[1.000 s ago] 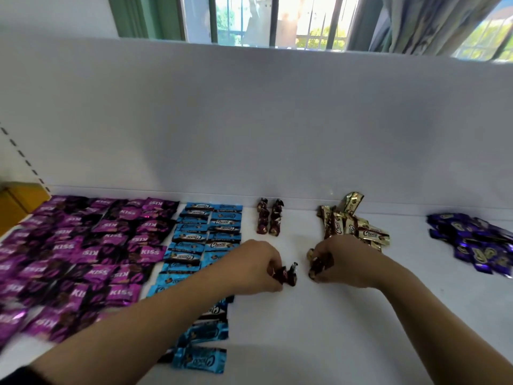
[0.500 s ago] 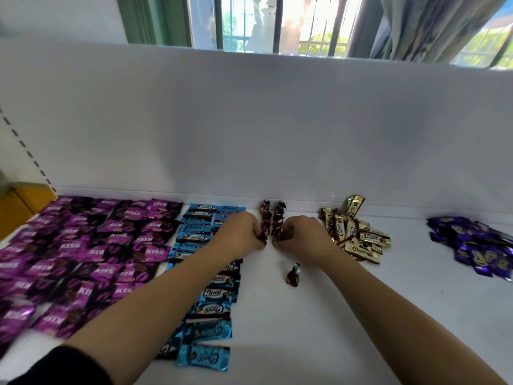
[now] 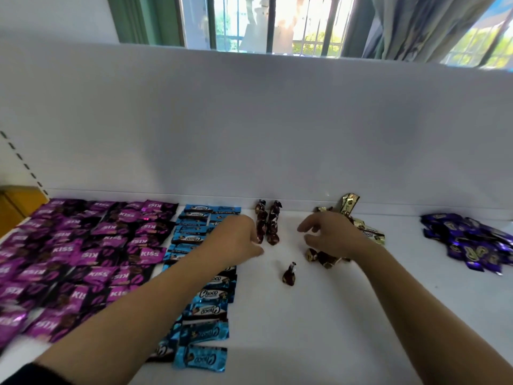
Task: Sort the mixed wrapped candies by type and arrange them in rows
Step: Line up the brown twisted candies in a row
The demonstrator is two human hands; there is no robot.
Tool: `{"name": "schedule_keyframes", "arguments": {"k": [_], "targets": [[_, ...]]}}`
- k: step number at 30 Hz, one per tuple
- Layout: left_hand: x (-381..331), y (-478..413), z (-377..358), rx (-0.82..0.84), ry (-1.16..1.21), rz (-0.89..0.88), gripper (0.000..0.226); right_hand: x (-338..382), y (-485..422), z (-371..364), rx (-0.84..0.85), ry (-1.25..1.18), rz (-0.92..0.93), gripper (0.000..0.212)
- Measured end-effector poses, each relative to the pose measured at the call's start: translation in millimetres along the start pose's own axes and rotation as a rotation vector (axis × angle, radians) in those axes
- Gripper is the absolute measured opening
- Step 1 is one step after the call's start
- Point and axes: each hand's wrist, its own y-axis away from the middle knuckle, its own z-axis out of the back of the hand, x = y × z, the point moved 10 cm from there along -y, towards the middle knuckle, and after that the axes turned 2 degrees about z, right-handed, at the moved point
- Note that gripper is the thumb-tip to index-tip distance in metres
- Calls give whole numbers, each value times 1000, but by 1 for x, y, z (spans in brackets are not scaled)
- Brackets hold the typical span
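Two short rows of dark brown twist-wrapped candies stand at the back of the white table. My left hand hovers just left of their near end, fingers loosely bent and holding nothing. My right hand is to their right, fingers spread and relaxed, empty, above a few loose brown candies. A single brown candy lies alone between my forearms. Rows of purple KISS candies fill the left, and blue Choco candies run in rows beside them.
A heap of gold-wrapped candies lies behind my right hand. Dark blue-purple candies are piled at the far right. A white partition wall closes the back of the table; a yellow-brown box sits at the far left.
Both hands carried brown candies to the two rows, set them at the near end and let go. The right hand has since drawn away to the right and the left slightly back.
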Motion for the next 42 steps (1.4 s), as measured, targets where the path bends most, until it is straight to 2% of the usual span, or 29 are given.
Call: {"name": "schedule_keyframes", "arguments": {"k": [3, 5, 8, 10, 14, 17, 20, 26, 28, 31, 33, 35, 37, 38, 42], "targets": [[-31, 24, -30, 214, 23, -111, 51, -19, 13, -8, 155, 91, -6, 37], [-48, 31, -44, 242, 39, -168, 57, -22, 15, -14, 163, 148, 10, 32], [-60, 30, -49, 178, 38, -205, 34, -9, 16, -16, 101, 207, 120, 16], [-54, 28, -49, 154, 46, -178, 22, 2, 21, -14, 88, 166, 156, 16], [-24, 21, -37, 78, 48, -100, 16, 24, 24, -19, 95, 124, 189, 20], [-3, 15, -19, -22, 99, -36, 21, 45, 20, -31, 107, 113, 203, 17], [7, 10, -11, -70, 115, 6, 24, 55, 14, -37, -34, -19, 140, 19], [14, 4, -7, -137, 149, 28, 22, 30, 18, -40, -354, -333, -53, 28], [16, 2, -8, -137, 166, 33, 23, 28, 19, -44, -402, -368, -69, 29], [21, 2, -9, -96, 183, 50, 34, 26, 22, -51, -385, -428, -61, 40], [26, 3, -2, -86, 226, 74, 34, 19, 25, -46, -394, -567, -56, 37], [36, -3, 8, -87, 368, 132, 20, 5, 21, -39, -412, -771, -112, 26], [46, -14, 8, -59, 686, 250, 6, -8, 1, -41, -363, -955, -199, 34], [50, -21, 2, -28, 832, 327, 7, -12, -10, -43, -331, -1018, -250, 37], [49, -45, -22, 38, 1161, 419, 17, -15, -45, -56, -246, -987, -343, 20]]}}
